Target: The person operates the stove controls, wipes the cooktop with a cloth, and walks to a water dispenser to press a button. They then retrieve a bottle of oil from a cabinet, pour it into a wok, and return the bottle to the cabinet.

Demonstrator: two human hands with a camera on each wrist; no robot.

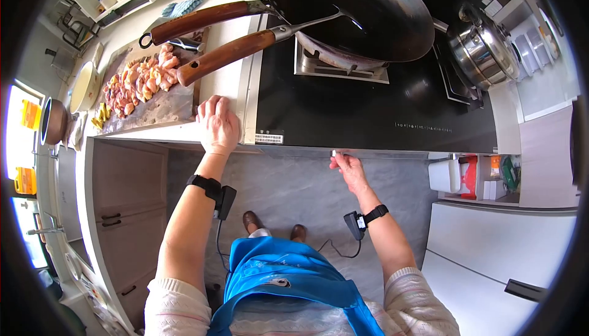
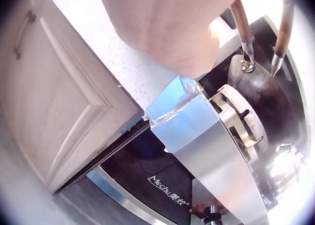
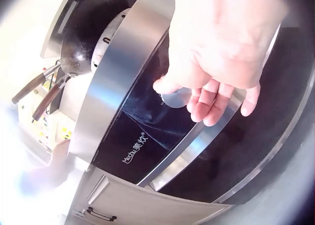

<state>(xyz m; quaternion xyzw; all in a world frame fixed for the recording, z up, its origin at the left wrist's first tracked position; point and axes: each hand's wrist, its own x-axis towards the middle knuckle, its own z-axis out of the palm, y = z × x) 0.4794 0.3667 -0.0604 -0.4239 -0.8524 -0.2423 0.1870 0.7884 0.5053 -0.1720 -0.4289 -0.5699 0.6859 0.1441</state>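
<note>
My left hand (image 1: 219, 129) rests on the front edge of the white countertop (image 1: 211, 87), fingers loosely bent, between a cutting board (image 1: 175, 106) and the black cooktop (image 1: 319, 106). Cut raw chicken (image 1: 144, 78) is spread over that board. At the stove's front panel, my right hand (image 3: 216, 62) has its thumb and fingers around a round silver knob (image 3: 176, 99), pinching it. A dark wok (image 1: 368, 14) sits on the burner. Its wooden handle (image 1: 202, 22) and the wooden-handled spatula (image 1: 233, 57) lying in it both point left, over the counter.
Right of the wok stands a lidded steel pot (image 1: 485, 54). A folded blue cloth (image 1: 182, 7) lies behind the board. At far left are a pale bowl (image 1: 84, 87) and a brown pot (image 1: 54, 121). An open drawer (image 1: 475, 179) holds packets at the right.
</note>
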